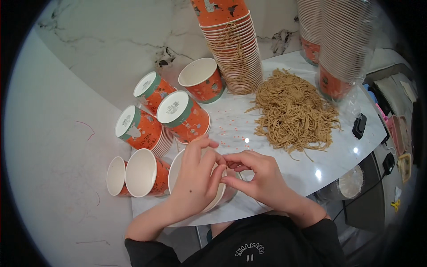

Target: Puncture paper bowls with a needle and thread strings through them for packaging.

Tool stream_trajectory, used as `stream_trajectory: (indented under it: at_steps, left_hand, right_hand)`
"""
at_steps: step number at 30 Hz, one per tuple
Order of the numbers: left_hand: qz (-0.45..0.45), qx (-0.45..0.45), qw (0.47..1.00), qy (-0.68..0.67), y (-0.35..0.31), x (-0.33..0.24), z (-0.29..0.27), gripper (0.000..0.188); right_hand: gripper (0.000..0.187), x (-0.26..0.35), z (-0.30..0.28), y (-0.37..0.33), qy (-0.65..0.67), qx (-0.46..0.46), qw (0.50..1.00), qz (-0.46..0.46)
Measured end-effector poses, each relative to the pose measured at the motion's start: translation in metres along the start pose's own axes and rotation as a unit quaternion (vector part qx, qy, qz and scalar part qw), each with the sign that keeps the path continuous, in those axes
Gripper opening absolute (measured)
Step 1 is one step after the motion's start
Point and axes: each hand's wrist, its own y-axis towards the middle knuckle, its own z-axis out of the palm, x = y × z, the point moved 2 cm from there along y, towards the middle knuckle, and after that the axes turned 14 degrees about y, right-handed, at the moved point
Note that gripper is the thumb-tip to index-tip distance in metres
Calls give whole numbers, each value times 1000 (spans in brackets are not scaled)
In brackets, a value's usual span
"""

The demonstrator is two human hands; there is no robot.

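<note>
My left hand (195,175) and my right hand (257,174) meet at their fingertips over a large paper cup (176,171) at the table's near edge. The fingers of both are pinched together, and whatever lies between them is too small or hidden to make out. My left hand covers much of the cup, whose white inside shows at its left. Beyond my right hand lies a big heap of tan cords (296,111). Small orange bits (235,135) are scattered on the marble tabletop (275,167) beyond my fingers.
Several orange paper cups stand at the left, some upside down (184,116), others with open mouths (141,172). Behind them rises a tall cup stack (235,58) draped with cords. Plastic-wrapped cup stacks (344,49) stand at the far right, near a small black object (359,126).
</note>
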Motion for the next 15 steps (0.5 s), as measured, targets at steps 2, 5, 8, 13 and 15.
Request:
stream_trajectory:
  at_steps: [2, 5, 8, 13, 15]
  left_hand:
    - [35, 26, 999, 28, 9, 9, 1, 17]
    - [48, 117, 989, 81, 21, 8, -3, 12]
    - [43, 160, 975, 147, 28, 7, -1, 9]
    - [-40, 154, 979, 126, 38, 31, 7, 13]
    - [-129, 166, 977, -29, 34, 52, 13, 17]
  right_hand:
    - [35, 1, 0, 4, 10, -8, 1000, -3]
    - [29, -19, 1, 11, -7, -28, 999, -25]
    - [22, -28, -1, 22, 2, -37, 999, 9]
    - [17, -32, -10, 49, 19, 4, 998, 67]
    - [17, -34, -12, 57, 13, 30, 999, 43]
